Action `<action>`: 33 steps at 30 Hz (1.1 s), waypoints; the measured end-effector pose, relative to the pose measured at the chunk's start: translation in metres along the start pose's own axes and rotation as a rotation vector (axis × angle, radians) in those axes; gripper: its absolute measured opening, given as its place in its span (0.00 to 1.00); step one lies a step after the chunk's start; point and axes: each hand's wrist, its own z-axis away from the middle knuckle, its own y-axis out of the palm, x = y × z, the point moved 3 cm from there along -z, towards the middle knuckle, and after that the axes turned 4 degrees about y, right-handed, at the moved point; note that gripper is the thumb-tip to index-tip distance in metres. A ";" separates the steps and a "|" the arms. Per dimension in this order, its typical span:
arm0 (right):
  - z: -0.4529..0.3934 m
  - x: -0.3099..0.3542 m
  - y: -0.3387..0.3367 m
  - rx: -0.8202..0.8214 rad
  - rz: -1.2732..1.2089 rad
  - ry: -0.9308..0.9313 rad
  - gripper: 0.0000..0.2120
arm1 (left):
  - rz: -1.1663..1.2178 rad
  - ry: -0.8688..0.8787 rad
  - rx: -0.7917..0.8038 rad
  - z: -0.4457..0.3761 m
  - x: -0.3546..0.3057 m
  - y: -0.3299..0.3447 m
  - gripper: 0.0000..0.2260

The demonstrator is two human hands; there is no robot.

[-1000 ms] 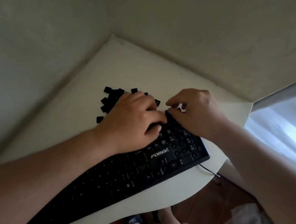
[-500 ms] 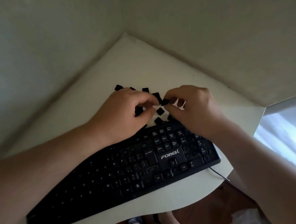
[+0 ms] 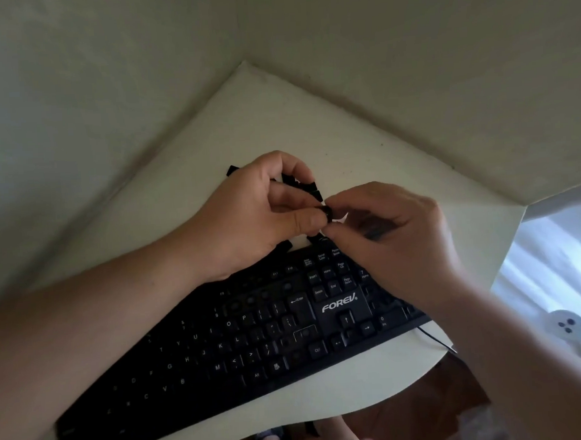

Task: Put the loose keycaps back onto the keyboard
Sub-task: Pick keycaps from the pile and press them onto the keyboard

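A keycap is pinched between left hand and right hand – it should be oriented, then pressed squarely onto the keyboard at 6 o'clock.

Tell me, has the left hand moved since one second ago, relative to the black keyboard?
Yes. The left hand lifted off the black keyboard's far edge toward the wall, pinching a small black keycap.

Black keyboard lies diagonally on the desk, several sockets bare; loose black keycaps cluster beyond its far edge.
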 end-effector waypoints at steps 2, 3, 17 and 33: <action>0.002 -0.001 -0.001 0.015 0.024 -0.023 0.08 | 0.023 -0.019 0.007 0.001 0.000 -0.001 0.20; 0.002 -0.002 -0.001 0.015 0.030 -0.016 0.08 | 0.034 -0.026 0.011 0.001 0.000 -0.001 0.19; 0.007 -0.004 -0.001 0.005 -0.018 0.033 0.07 | 0.086 -0.026 0.088 0.004 0.000 0.000 0.21; 0.013 -0.003 0.011 0.075 -0.022 -0.018 0.12 | -0.005 -0.076 0.077 0.012 0.007 -0.006 0.19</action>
